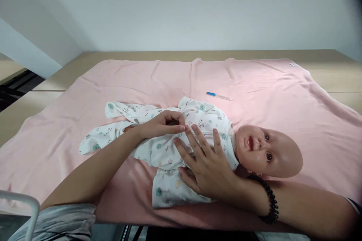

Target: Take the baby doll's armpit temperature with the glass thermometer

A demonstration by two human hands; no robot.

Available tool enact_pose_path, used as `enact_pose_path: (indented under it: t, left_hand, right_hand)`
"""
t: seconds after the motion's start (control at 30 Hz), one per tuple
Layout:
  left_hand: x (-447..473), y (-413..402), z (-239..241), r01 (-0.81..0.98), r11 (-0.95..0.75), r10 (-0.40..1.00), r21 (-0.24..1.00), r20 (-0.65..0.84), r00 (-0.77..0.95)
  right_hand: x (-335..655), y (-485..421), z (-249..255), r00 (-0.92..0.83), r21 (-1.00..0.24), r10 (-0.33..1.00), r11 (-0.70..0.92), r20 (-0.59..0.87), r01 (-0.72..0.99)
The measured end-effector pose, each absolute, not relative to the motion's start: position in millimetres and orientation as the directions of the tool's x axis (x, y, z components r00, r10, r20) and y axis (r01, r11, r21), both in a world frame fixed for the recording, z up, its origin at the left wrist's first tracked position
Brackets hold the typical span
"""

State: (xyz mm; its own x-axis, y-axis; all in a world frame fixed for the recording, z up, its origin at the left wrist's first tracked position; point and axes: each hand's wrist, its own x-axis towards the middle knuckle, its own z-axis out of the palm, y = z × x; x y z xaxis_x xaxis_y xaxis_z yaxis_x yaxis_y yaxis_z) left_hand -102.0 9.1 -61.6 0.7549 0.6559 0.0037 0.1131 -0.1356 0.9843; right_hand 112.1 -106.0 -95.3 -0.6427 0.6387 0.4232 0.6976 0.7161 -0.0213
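Observation:
A baby doll [268,152] in a white printed sleepsuit [158,154] lies on its back, with its head to the right. My left hand [168,123] is above the middle of the doll's front, fingers curled and thumb pressed towards the fingertips; whatever may be between them is hidden. Over the chest, my right hand [207,165] is open with fingers spread, its fingertips close to my left thumb. Both hands partly cover the suit's front. A slim clear thermometer [223,97] with a blue end lies beyond the doll's shoulder.
A pink blanket [135,79] with some wrinkles is spread under the doll on a wooden table [325,58]. Behind it stands a pale wall [198,11]. A white curved rail [21,196] shows at the lower left.

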Motion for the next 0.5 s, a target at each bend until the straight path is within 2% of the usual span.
enact_pose_path:
  t: [0.13, 0.3, 0.5]
  left_hand:
    - [-101.2, 12.5, -58.7, 0.124, -0.062, 0.619, 0.99, -0.06, 0.783]
    - [-101.1, 13.7, -58.2, 0.203, -0.023, 0.636, 0.979, -0.143, 0.759]
    - [-103.9, 15.2, -50.9, 0.281, 0.006, 0.577, 0.96, -0.233, 0.783]
  right_hand:
    - [112.2, -107.0, -95.6, -0.644, 0.026, 0.638, 0.701, 0.422, 0.712]
    - [112.0, -108.3, -94.1, -0.66, 0.079, 0.637, 0.694, 0.398, 0.716]
    - [111.8, -108.9, -93.8, -0.673, 0.095, 0.647, 0.692, 0.358, 0.715]
